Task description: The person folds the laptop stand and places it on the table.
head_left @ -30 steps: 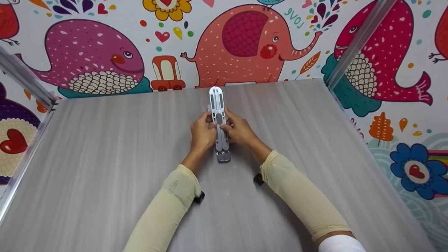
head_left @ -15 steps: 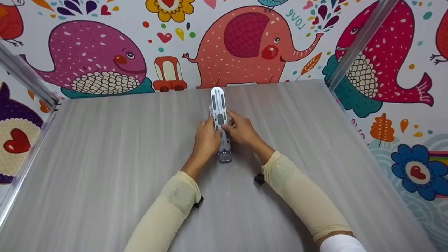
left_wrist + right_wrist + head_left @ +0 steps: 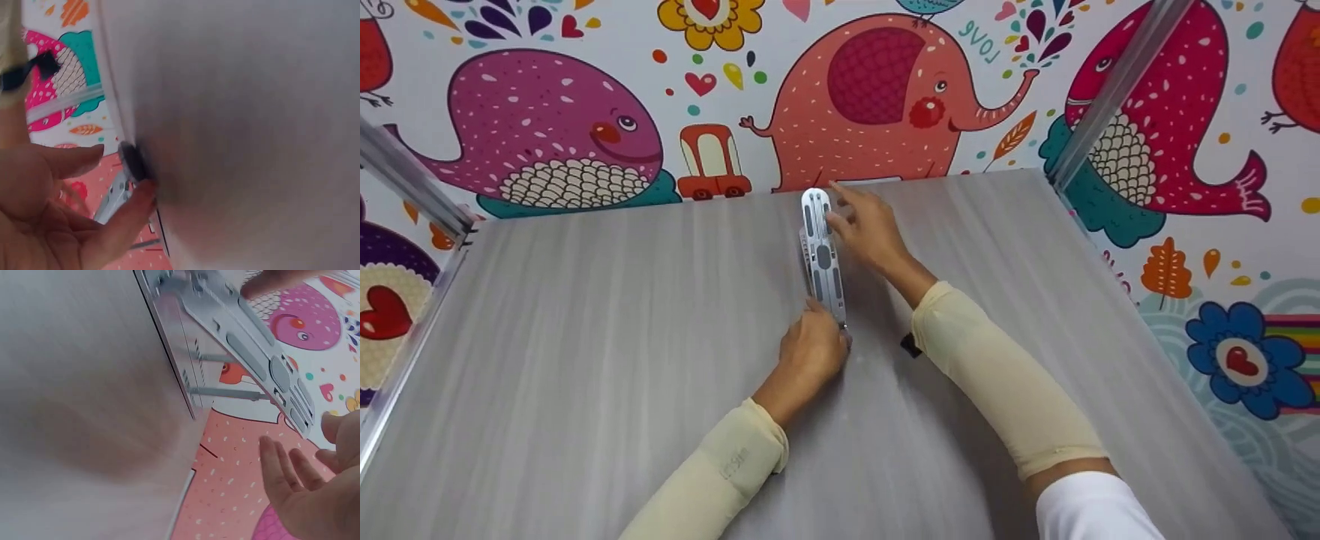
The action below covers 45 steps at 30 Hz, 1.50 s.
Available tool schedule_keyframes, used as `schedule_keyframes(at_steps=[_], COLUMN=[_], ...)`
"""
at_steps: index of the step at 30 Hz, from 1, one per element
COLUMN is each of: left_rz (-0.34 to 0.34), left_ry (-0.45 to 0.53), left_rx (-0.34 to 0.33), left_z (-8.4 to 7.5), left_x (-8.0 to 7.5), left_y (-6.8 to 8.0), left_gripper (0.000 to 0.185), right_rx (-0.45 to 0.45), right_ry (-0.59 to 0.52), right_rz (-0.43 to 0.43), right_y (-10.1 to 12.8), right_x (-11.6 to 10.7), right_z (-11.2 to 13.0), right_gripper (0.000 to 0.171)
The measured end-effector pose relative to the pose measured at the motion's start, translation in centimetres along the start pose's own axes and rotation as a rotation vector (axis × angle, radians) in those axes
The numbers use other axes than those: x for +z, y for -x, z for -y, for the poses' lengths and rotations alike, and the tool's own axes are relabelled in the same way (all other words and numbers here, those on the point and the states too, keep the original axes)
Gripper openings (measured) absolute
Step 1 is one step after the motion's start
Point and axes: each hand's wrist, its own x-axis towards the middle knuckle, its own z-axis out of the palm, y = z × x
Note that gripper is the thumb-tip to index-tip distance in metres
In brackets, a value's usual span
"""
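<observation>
Left hand (image 3: 812, 351) pinches the near end of the folded metal stand (image 3: 821, 251), which lies lengthwise in the middle of the grey surface (image 3: 585, 337), while the right hand (image 3: 866, 229), fingers spread and loose, hovers beside its far end without gripping. To my eye the stand is folded flat, so opening it out is not yet done.

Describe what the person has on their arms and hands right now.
Both forearms wear snug cream sleeves; the left sleeve carries faint grey lettering near the cuff. A white shirt sleeve shows above the right sleeve. A black strap sits at the right wrist. The left hand and right hand are bare: no gloves, no rings visible.
</observation>
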Motion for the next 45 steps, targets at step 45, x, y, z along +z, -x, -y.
schedule_keyframes(at_steps=[45], left_rz=[-0.114], left_ry=[-0.493], left_rx=[0.232], left_z=[-0.1], left_x=[0.0], left_y=[-0.3], left_gripper=[0.031], right_rx=[-0.082], right_ry=[0.252], right_rz=[-0.029], right_y=[-3.6], right_x=[-1.8], right_z=[0.7], right_gripper=[0.029])
